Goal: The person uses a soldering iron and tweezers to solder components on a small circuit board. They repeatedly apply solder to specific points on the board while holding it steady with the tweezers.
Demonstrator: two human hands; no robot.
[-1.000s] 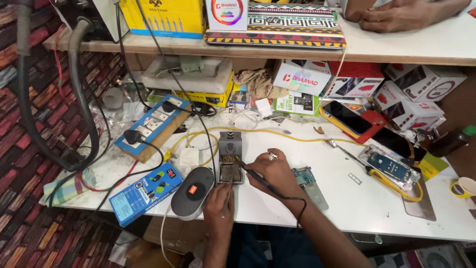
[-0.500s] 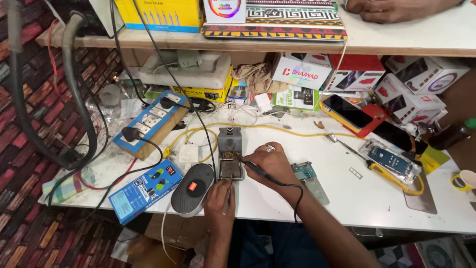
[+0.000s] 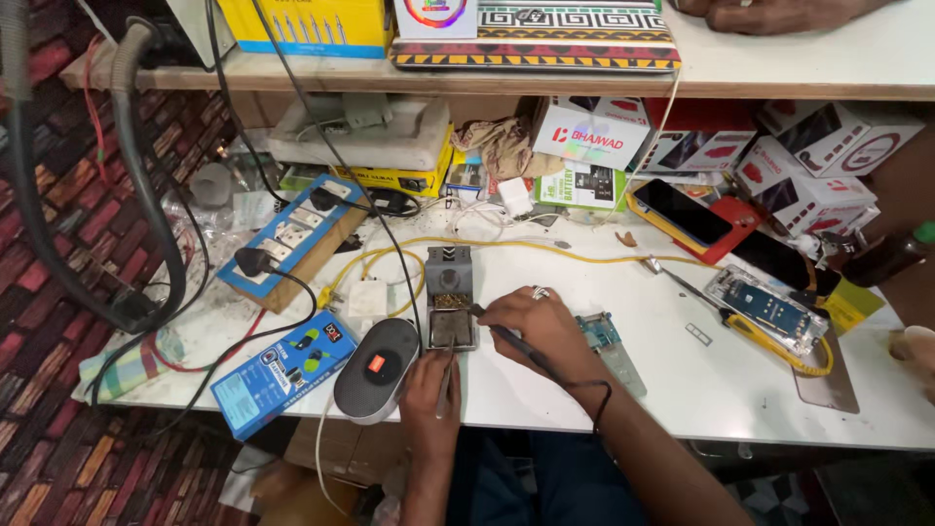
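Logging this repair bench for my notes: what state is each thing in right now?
Right hand: gripping soldering iron, tip at stand.
Left hand: holding tweezers.
Stand: upright on table.
Power strip: plugs inserted.
Opened phone: back off, board exposed.
Black phone: screen dark.

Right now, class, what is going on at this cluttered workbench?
A person sits at a white table doing electronics repair. The right hand holds a black soldering iron, its tip toward a small grey holder stand. The left hand grips thin tweezers at the stand's lower edge. A green circuit board lies beside the right hand, an opened phone farther right.
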